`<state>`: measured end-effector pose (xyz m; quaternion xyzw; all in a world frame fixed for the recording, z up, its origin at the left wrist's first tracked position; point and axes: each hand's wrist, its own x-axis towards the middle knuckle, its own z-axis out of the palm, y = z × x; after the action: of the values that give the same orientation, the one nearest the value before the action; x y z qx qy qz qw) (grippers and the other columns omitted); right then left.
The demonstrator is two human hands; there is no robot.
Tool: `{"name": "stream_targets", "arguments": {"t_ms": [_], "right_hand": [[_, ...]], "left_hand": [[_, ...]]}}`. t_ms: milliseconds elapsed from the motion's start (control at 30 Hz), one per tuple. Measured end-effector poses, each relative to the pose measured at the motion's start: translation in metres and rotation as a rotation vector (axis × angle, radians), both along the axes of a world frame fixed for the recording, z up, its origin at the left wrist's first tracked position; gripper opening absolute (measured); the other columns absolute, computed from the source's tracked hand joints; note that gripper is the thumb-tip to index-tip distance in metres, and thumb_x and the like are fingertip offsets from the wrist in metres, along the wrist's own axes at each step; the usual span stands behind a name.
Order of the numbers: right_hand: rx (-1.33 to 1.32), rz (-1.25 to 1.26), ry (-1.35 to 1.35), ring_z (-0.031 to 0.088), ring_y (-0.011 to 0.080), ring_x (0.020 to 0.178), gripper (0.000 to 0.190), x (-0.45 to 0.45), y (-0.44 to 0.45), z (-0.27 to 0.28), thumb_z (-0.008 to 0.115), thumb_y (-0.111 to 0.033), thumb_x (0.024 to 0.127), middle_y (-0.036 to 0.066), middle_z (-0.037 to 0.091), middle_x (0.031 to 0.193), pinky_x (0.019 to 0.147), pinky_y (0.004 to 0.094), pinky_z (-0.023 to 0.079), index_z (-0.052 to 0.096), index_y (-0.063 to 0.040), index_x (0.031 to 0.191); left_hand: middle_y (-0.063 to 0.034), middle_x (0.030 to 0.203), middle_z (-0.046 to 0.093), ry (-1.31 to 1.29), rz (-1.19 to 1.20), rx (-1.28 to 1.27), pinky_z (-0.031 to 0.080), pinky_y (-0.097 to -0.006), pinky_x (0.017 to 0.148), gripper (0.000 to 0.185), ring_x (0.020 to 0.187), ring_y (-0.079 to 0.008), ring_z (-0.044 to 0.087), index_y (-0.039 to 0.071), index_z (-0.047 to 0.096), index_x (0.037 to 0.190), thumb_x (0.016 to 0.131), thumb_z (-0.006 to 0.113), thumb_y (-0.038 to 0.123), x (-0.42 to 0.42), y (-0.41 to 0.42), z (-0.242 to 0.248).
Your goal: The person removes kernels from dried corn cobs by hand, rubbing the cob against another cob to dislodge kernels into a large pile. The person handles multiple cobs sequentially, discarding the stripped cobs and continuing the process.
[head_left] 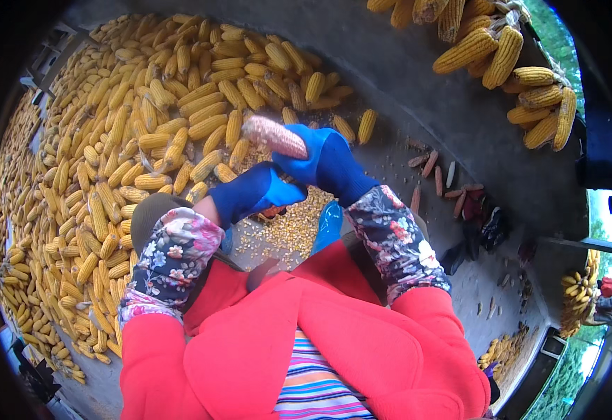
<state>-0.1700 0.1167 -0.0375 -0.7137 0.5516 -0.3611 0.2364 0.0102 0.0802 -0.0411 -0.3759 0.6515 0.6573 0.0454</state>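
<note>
My right hand [321, 160], in a blue coated work glove, is closed around a stripped pinkish corn cob [275, 137]. The cob's far end points up and left, over the edge of the pile. Just below and to the left, my left hand [261, 191] wears a matching glove and is curled palm down. A small orange-red thing [273, 211] shows under its fingers, mostly hidden, so I cannot tell what it is or whether it is gripped. Loose yellow corn kernels [290, 231] lie on the floor beneath both hands.
A large heap of yellow corn ears [101, 210] spreads on the left and ahead. Bare cobs [438, 181] and dark shoes [492, 231] lie to the right by the grey wall [474, 142]. Bundled corn ears [505, 52] hang at upper right. A blue shoe [328, 228] stands among the kernels.
</note>
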Motion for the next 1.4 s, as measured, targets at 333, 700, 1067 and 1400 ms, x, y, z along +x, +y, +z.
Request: {"name": "stream_targets", "arguments": {"t_ms": [333,700,1067,1400], "right_hand": [[0.083,-0.229,-0.415,0.072,0.0156,0.089,0.037,-0.014,-0.034,0.011,0.08,-0.027,0.088,0.01,0.077,0.098,0.079,0.0336,0.057,0.074,-0.001,0.114],[0.246,0.051,-0.416,0.067,0.013,0.09,0.034,-0.034,-0.026,-0.026,0.081,-0.021,0.088,0.005,0.074,0.1,0.082,0.0314,0.055,0.073,-0.001,0.114],[0.347,-0.26,-0.563,0.071,0.0229,0.076,0.044,-0.028,-0.051,-0.027,0.076,-0.044,0.085,0.013,0.075,0.084,0.069,0.0372,0.055,0.077,-0.002,0.099],[0.213,0.094,-0.745,0.068,0.0187,0.108,0.047,-0.061,-0.018,0.037,0.07,-0.027,0.096,0.01,0.072,0.124,0.099,0.0353,0.052,0.067,0.001,0.133]], "left_hand": [[-0.0244,0.106,0.073,-0.007,0.113,-0.706,0.056,-0.0465,0.084,0.053,0.097,-0.0405,0.072,0.006,0.067,0.123,0.081,0.08,0.036,0.003,-0.018,-0.019],[-0.006,0.092,0.068,0.156,0.195,0.23,0.056,-0.0285,0.064,0.049,0.073,-0.0143,0.068,0.002,0.061,0.124,0.088,0.078,0.031,0.016,-0.015,0.005],[-0.0229,0.11,0.07,-0.059,0.071,-1.13,0.058,-0.0501,0.083,0.07,0.097,-0.043,0.069,0.009,0.055,0.143,0.083,0.077,0.037,0.004,-0.003,-0.021],[-0.0083,0.097,0.07,0.306,0.249,0.171,0.053,-0.026,0.067,0.039,0.079,-0.0119,0.068,0.002,0.064,0.117,0.089,0.078,0.026,0.015,-0.016,0.041]]}}
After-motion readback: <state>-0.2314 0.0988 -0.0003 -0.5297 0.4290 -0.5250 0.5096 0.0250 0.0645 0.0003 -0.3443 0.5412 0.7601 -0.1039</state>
